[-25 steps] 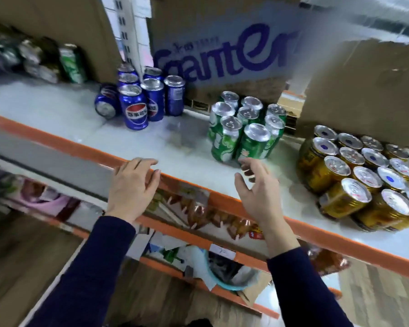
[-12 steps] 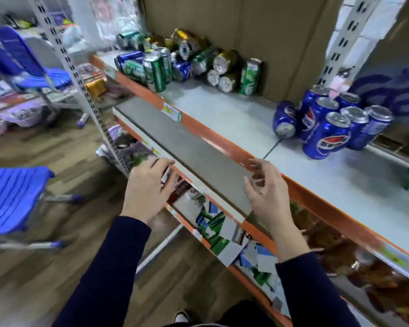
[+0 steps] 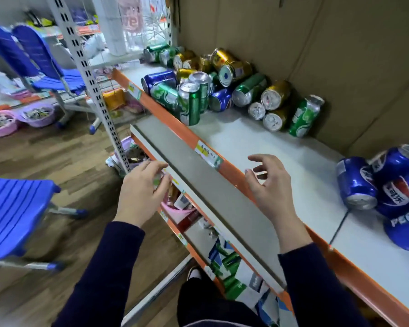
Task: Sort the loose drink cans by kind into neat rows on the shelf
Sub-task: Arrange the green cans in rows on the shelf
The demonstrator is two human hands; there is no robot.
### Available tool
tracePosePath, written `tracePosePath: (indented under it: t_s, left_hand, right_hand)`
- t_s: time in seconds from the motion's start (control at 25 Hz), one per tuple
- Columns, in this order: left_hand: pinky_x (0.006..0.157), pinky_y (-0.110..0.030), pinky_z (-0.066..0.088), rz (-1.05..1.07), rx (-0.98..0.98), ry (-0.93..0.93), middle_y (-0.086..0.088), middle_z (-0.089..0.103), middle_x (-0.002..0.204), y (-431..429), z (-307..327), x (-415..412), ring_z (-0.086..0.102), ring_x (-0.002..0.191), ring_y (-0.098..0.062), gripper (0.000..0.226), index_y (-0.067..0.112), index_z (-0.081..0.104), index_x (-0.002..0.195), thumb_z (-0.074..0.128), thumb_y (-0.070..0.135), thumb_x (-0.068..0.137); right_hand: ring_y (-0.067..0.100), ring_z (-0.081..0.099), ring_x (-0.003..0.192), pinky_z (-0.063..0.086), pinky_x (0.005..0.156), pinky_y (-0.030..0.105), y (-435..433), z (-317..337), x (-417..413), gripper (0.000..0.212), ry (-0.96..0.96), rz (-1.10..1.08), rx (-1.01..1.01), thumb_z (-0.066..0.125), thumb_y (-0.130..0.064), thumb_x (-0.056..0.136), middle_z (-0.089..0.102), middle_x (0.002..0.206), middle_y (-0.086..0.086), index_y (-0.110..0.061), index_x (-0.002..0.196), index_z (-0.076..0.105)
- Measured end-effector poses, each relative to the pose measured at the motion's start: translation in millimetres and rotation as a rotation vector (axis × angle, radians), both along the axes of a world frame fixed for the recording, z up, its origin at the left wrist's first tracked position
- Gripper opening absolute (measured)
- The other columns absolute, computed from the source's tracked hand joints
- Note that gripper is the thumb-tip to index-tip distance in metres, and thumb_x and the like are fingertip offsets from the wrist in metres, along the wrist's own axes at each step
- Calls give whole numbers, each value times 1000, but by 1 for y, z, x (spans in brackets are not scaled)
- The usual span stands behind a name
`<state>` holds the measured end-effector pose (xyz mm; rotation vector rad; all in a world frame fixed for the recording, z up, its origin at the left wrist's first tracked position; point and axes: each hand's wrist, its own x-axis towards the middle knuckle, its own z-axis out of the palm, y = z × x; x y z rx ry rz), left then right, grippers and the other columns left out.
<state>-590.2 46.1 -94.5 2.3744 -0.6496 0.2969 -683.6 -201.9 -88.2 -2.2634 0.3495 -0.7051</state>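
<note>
Looked down on a white shelf (image 3: 257,142) with an orange front edge, backed by brown cardboard (image 3: 316,43). Found the loose cans (image 3: 222,86) heaped at the shelf's far left end: green, gold and blue all mixed, most on their sides, a couple of green ones upright near the front edge. Saw the blue Pepsi cans (image 3: 397,185) grouped at the right, one of them lying on its side, well apart from the heap. Hung the right grip (image 3: 269,185) over the bare middle of the shelf, fingers spread and loosely bent, holding nothing. Held the left grip (image 3: 139,194) beside the grey ledge (image 3: 198,185) below the orange edge, fingers loosely curled, on no can. Took in a wood-grain floor (image 3: 57,149) to the left, blue chairs (image 3: 14,208), pink basins (image 3: 0,123) and a white perforated post (image 3: 90,79).
</note>
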Motion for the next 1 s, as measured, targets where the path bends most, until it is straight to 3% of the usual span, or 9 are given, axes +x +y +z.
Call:
tracePosePath:
  t_s: [0.12, 0.24, 0.4, 0.64, 0.76, 0.88, 0.96, 1.0]
  left_hand:
    - [86, -42, 51, 4, -20, 9, -1, 64, 105, -22, 13, 65, 61, 96, -19, 27, 12, 64, 117, 56, 23, 94]
    - [83, -36, 48, -11, -49, -42, 6, 58, 97, -45, 23, 115, 57, 92, -17, 25, 14, 64, 117, 57, 21, 94]
    - [82, -29, 44, -23, -75, -48, 7, 60, 100, -54, 24, 173, 53, 93, -9, 26, 15, 62, 118, 56, 23, 94]
    - [86, -39, 50, -90, -98, -18, -1, 64, 106, -50, 19, 254, 60, 98, -19, 24, 11, 63, 116, 60, 18, 93]
    - [92, -34, 45, -196, -81, -17, -3, 66, 110, -61, 27, 296, 58, 104, -20, 24, 11, 64, 115, 58, 19, 93]
    - [91, -28, 41, -321, -112, -13, -1, 66, 109, -79, 35, 322, 58, 104, -18, 26, 12, 63, 116, 54, 26, 96]
    - [93, -30, 43, -442, -121, 34, -2, 66, 114, -94, 37, 330, 58, 106, -19, 37, 11, 61, 121, 50, 37, 97]
    - [94, -31, 42, -520, -93, 62, -3, 65, 118, -103, 37, 333, 57, 110, -19, 47, 12, 59, 125, 48, 46, 95]
  right_hand:
    - [11, 59, 82, 49, 72, 25, -23, 13, 65, 23, -31, -8, 12, 63, -15, 87, 60, 102, -4, -28, 105, 59]
    - [12, 59, 83, 53, 75, 34, -34, 19, 114, 22, -15, 19, 30, 64, -15, 87, 62, 103, -3, -26, 105, 60]
    - [6, 58, 91, 52, 79, 30, -26, 21, 173, 29, 18, 117, 68, 67, -28, 85, 61, 106, -7, -21, 113, 60]
    - [7, 50, 114, 41, 90, 20, 18, 11, 241, 82, 138, 95, 82, 73, -60, 70, 52, 129, -6, -25, 135, 39]
    - [11, 51, 114, 34, 82, 12, 38, 4, 264, 88, 147, -27, 81, 78, -56, 66, 52, 131, -2, -24, 134, 33]
    - [11, 56, 108, 42, 87, 19, 42, 4, 265, 83, 113, -141, 142, 83, -46, 66, 58, 122, -4, -23, 131, 38]
    - [10, 58, 105, 44, 90, 23, 46, 6, 258, 78, 78, -256, 166, 86, -39, 65, 61, 117, -8, -21, 128, 43]
    - [7, 57, 103, 43, 89, 19, 48, 7, 253, 73, 49, -328, 177, 86, -36, 65, 61, 114, -11, -22, 124, 45]
